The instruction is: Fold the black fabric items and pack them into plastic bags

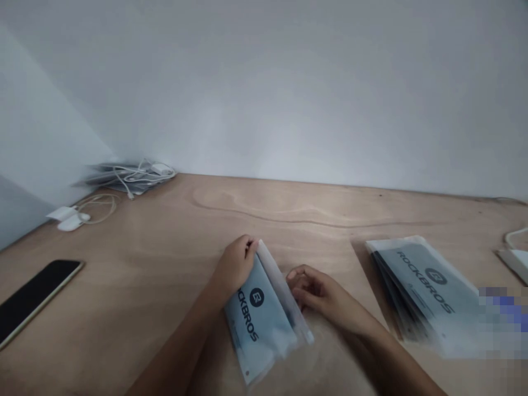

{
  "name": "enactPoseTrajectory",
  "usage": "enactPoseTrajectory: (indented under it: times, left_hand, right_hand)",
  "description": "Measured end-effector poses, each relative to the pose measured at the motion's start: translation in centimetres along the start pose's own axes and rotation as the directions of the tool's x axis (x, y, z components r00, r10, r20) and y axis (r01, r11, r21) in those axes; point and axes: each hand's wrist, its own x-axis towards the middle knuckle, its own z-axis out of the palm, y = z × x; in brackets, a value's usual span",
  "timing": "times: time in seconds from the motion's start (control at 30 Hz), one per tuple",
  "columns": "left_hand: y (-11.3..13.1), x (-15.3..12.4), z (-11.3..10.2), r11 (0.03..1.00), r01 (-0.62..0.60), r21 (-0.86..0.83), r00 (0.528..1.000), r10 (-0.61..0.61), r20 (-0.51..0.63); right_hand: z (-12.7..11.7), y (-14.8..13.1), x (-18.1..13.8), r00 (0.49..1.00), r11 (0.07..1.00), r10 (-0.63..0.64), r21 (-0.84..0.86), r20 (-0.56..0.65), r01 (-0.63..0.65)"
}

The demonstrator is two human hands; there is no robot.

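A frosted zip bag (pixel 268 313) printed "ROCKBROS", with a light blue sheet showing through, is held tilted above the wooden table. My left hand (pixel 237 264) is closed on its upper corner, thumb and fingers pinching the end of the zip strip. Curled fingers of my right hand (pixel 315 291) meet the zip edge about halfway along, and the fingertips are partly hidden there. A small pale slider (pixel 309 336) sits at the lower end of the strip. To the right lies a pile of similar ROCKBROS bags (pixel 437 286), fanned out at its left side.
A phone (pixel 39 294) lies on the table (pixel 165 242) at the left. White cables (pixel 144 173) rest on flat grey packets in the back left corner, with a white charger (pixel 68 217) nearby. A pale object (pixel 513 261) with a cable is at the right edge. A wall stands behind.
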Motion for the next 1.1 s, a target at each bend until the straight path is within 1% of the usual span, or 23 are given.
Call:
enactPoseTrajectory:
  times: [0.13, 0.23, 0.3, 0.37, 0.4, 0.43, 0.53, 0.6, 0.67, 0.73, 0.8, 0.87, 0.93, 1.0, 1.1]
  left_hand:
    - [1.8, -0.9, 1.4, 0.993, -0.114, -0.026, 0.993, 0.114, 0.005]
    - [3.1, -1.6, 1.5, 0.983, -0.181, -0.024, 0.984, 0.180, -0.013]
    - [3.9, -2.8, 1.6, 0.982, -0.188, 0.000, 0.979, 0.187, -0.082]
    - [4.3, -4.6, 2.1, 0.984, -0.176, 0.034, 0.971, 0.179, -0.156]
    - [4.3, -5.6, 2.6, 0.984, -0.170, 0.052, 0.969, 0.176, -0.172]
    - [4.1, -6.6, 3.2, 0.983, -0.170, 0.069, 0.972, 0.179, -0.150]
    - [2.5, -8.5, 4.7, 0.972, -0.185, 0.144, 0.982, 0.188, -0.010]
    - [0.6, -8.5, 4.8, 0.952, -0.209, 0.222, 0.978, 0.203, 0.051]
    - [-1.6, -7.8, 3.7, 0.919, -0.264, 0.294, 0.965, 0.249, 0.087]
    - [-3.6, -6.9, 2.0, 0.878, -0.332, 0.343, 0.943, 0.317, 0.102]
    - [-4.9, -6.4, 0.4, 0.851, -0.373, 0.371, 0.926, 0.363, 0.100]
    - [-5.3, -6.5, -0.5, 0.847, -0.380, 0.373, 0.923, 0.372, 0.096]
    - [-5.2, -7.0, -0.6, 0.857, -0.369, 0.358, 0.929, 0.354, 0.110]
    - [-5.2, -7.6, -0.3, 0.865, -0.348, 0.361, 0.937, 0.326, 0.124]
    - [-6.2, -7.9, -0.2, 0.852, -0.312, 0.421, 0.950, 0.290, 0.118]
  right_hand:
    - [2.2, 0.2, 0.2, 0.998, 0.996, -0.021, -0.088, -0.057, 0.016]
    - [3.4, -0.1, 0.4, 0.994, 0.982, -0.031, -0.190, -0.103, 0.011]
    - [3.6, -0.2, 0.6, 0.989, 0.975, -0.043, -0.220, -0.139, 0.012]
    - [3.5, -0.2, 0.8, 0.982, 0.976, -0.054, -0.219, -0.179, 0.013]
    - [3.3, -0.1, 0.9, 0.978, 0.975, -0.059, -0.220, -0.198, 0.014]
    - [3.0, 0.1, 0.9, 0.974, 0.973, -0.065, -0.228, -0.217, 0.014]
    - [1.8, 0.5, 0.8, 0.956, 0.960, -0.059, -0.280, -0.287, -0.025]
    - [0.8, 0.6, 0.2, 0.938, 0.948, -0.022, -0.305, -0.345, -0.090]
    - [-0.5, 0.5, -0.8, 0.913, 0.937, 0.013, -0.314, -0.407, -0.154]
    - [-1.9, 0.4, -2.1, 0.883, 0.927, 0.022, -0.321, -0.470, -0.193]
    - [-3.1, 0.2, -3.4, 0.831, 0.908, 0.007, -0.344, -0.556, -0.238]
    - [-3.9, 0.2, -4.3, 0.753, 0.861, -0.017, -0.392, -0.658, -0.323]
    - [-4.3, 0.3, -4.9, 0.687, 0.794, -0.070, -0.458, -0.723, -0.401]
    - [-4.5, 0.5, -5.1, 0.661, 0.725, -0.155, -0.539, -0.734, -0.429]
    - [-4.7, 0.8, -5.0, 0.667, 0.643, -0.265, -0.643, -0.697, -0.416]
